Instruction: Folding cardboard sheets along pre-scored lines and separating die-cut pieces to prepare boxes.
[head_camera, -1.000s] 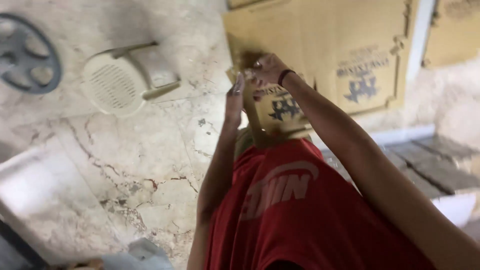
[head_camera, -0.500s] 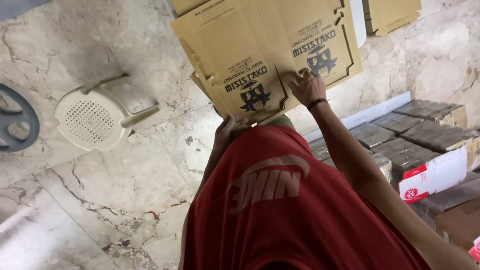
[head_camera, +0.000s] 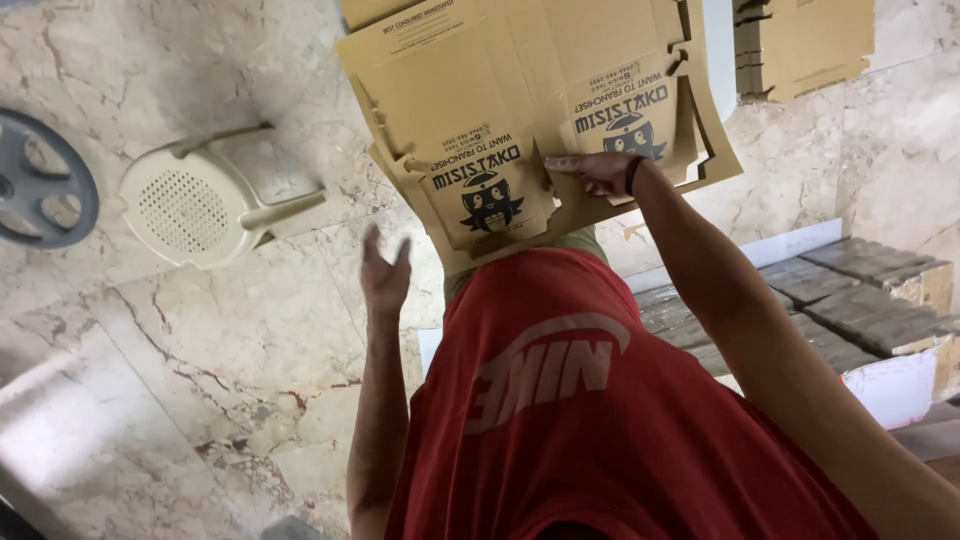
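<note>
A flat, unfolded brown cardboard box with black printing and die-cut flaps hangs in front of me over the floor. My right hand, a dark band on its wrist, presses on the sheet near its middle fold and holds it. My left hand is off the cardboard, below its left corner, fingers spread and holding nothing. My red shirt fills the lower middle of the view.
A cream plastic stool lies on the marble floor at left, with a dark grey round stool at the left edge. More flat cardboard lies top right. Bundled brown stacks sit at right.
The cardboard has opened out and spread wider. My left hand has let go of its lower edge and dropped away to the left. My right hand stays on the sheet.
</note>
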